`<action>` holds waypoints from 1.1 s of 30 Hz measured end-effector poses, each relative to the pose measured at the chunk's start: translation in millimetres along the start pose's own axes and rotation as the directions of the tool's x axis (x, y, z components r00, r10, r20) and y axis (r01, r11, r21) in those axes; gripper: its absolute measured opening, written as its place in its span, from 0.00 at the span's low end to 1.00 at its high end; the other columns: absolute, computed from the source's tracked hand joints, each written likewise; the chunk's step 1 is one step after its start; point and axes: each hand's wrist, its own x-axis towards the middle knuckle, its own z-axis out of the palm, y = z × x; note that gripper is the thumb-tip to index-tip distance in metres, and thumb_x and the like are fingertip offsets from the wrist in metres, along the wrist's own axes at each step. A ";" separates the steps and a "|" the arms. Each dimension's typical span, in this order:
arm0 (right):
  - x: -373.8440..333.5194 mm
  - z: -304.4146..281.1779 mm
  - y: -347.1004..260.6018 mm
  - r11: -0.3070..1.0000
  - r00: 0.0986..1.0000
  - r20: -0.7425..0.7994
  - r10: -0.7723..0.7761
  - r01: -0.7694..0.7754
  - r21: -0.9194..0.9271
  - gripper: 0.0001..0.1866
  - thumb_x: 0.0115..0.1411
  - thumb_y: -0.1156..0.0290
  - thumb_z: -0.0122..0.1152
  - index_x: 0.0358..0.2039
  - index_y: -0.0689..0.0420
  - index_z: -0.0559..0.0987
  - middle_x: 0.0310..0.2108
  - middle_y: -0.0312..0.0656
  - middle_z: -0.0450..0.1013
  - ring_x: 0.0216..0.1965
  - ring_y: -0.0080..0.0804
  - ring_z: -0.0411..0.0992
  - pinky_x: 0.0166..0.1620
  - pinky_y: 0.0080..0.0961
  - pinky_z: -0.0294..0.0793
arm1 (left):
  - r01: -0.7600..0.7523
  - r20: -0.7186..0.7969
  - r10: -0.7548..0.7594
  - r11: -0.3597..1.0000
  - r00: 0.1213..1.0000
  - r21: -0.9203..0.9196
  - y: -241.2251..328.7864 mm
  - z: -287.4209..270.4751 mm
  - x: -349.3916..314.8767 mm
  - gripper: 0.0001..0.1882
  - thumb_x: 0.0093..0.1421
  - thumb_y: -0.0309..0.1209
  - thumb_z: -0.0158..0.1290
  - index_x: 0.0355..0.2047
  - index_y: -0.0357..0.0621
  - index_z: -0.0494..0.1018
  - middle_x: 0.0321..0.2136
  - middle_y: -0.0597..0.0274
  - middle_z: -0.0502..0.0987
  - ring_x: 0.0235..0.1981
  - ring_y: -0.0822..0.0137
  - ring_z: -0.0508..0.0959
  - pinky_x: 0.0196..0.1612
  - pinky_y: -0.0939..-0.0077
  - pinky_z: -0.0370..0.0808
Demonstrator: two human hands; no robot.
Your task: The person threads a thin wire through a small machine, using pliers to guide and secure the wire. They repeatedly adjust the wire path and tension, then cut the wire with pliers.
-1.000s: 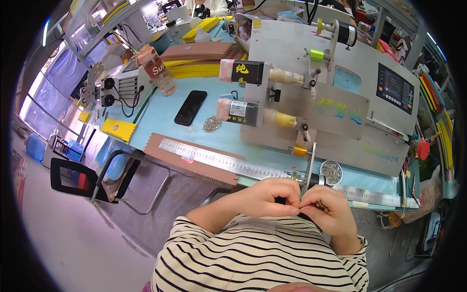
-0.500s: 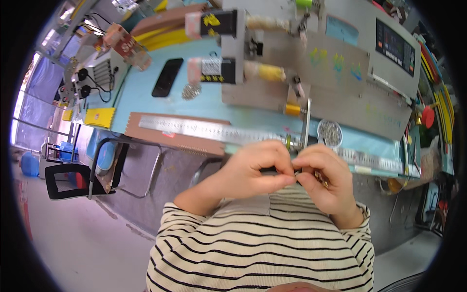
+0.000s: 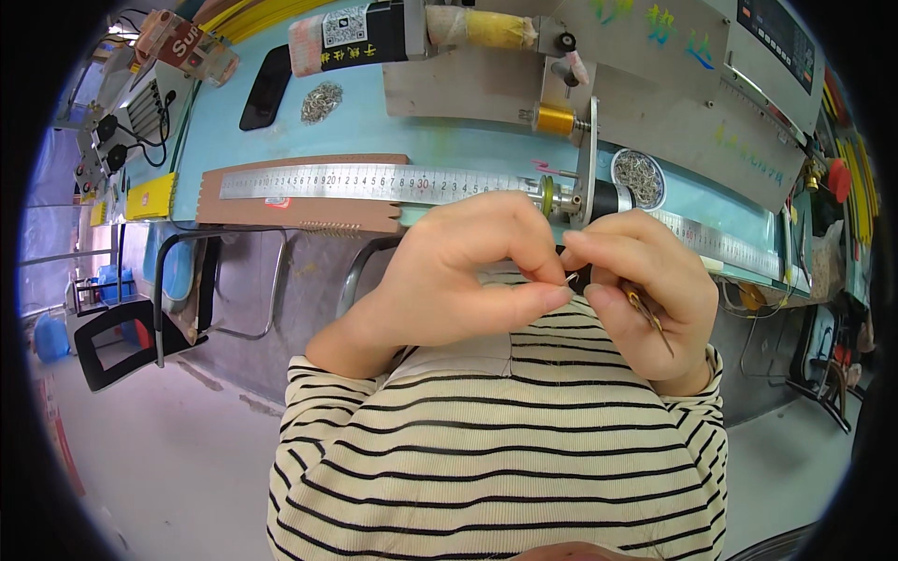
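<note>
My left hand (image 3: 477, 266) is closed, with thumb and forefinger pinching a tiny shiny metal piece (image 3: 572, 279) in front of my chest. Close beside it, my right hand (image 3: 659, 285) has its fingers curled round a slim gold-coloured tool (image 3: 645, 307) with a thin pointed end. That tool's tip sticks out below the fingers toward my palm; its kind is not clear. The right thumb and forefinger stand slightly apart near the metal piece. Just beyond the hands is the machine's spindle (image 3: 552, 198), with a greenish disc on it.
A steel ruler (image 3: 374, 180) lies partly over a brown notched board (image 3: 215, 201) along the bench edge. A white cup (image 3: 662, 192) holds small metal parts. More parts form a pile (image 3: 322, 102) near a black phone (image 3: 266, 89). A metal-plated machine (image 3: 449, 89) fills the back. A chair (image 3: 122, 346) stands left.
The view has shifted, so the bench sits higher in it. My right fingertips have parted from the left ones, and the gold tool in the right hand shows more fully.
</note>
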 end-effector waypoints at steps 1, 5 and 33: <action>-0.3 0.3 0.8 1.000 1.000 0.015 0.003 -0.003 0.017 0.29 0.42 0.92 0.52 0.47 0.62 0.79 0.36 0.45 0.71 0.28 0.24 0.68 0.30 0.16 0.70 | -0.004 0.003 0.004 1.000 1.000 0.003 -0.2 -0.3 -0.2 0.07 0.46 0.21 0.63 0.24 0.40 0.76 0.25 0.63 0.75 0.28 0.67 0.75 0.31 0.76 0.71; -0.8 0.4 3.9 0.998 0.999 0.052 -0.006 0.002 0.063 0.27 0.42 0.92 0.52 0.46 0.62 0.79 0.35 0.45 0.72 0.28 0.25 0.69 0.30 0.17 0.70 | 0.035 -0.004 -0.035 0.999 0.999 -0.039 -1.7 -1.8 -1.4 0.06 0.46 0.21 0.63 0.25 0.40 0.76 0.25 0.63 0.75 0.28 0.68 0.75 0.31 0.77 0.70; -8.0 -0.3 7.8 0.976 0.982 -0.006 0.186 -0.184 0.120 0.18 0.47 0.80 0.67 0.41 0.63 0.80 0.34 0.46 0.73 0.29 0.24 0.67 0.29 0.16 0.64 | 0.242 0.074 -0.231 0.895 0.970 -0.374 -14.7 2.8 4.5 0.04 0.50 0.21 0.63 0.27 0.39 0.79 0.28 0.64 0.76 0.31 0.71 0.74 0.36 0.79 0.69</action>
